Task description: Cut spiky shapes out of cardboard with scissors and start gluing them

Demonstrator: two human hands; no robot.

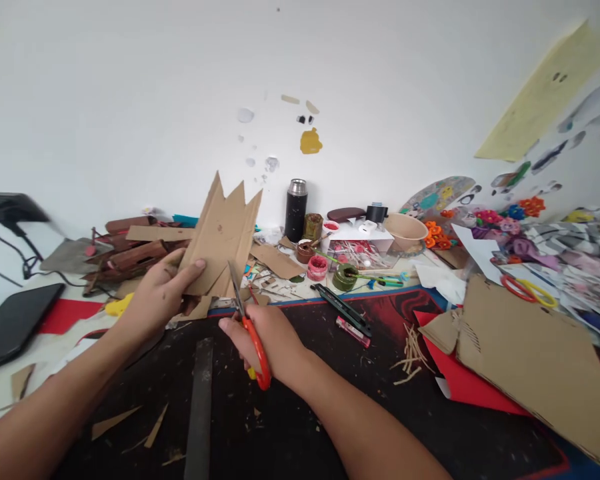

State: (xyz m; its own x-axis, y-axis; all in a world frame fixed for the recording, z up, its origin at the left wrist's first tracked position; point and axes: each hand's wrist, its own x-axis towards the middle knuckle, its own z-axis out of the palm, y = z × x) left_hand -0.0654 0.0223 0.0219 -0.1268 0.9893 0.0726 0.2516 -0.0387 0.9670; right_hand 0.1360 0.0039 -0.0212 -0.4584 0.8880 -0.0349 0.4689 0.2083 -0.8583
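Observation:
My left hand (157, 293) pinches the lower left edge of a brown cardboard piece (223, 233) with three pointed tips along its top, held upright above the desk. Fingers of my right hand (270, 340) are closed through the handles of orange scissors (247, 327). The scissor blades point up and meet the bottom edge of the cardboard. Both forearms reach in from the bottom of the view over a dark cutting mat (290, 413).
A metal ruler (200, 407) lies on the mat with cardboard scraps. A large cardboard sheet (535, 360) over red paper lies right. A black flask (296, 210), paint pots, a utility knife (343, 308) and clutter line the back. A dark tablet (13, 323) lies left.

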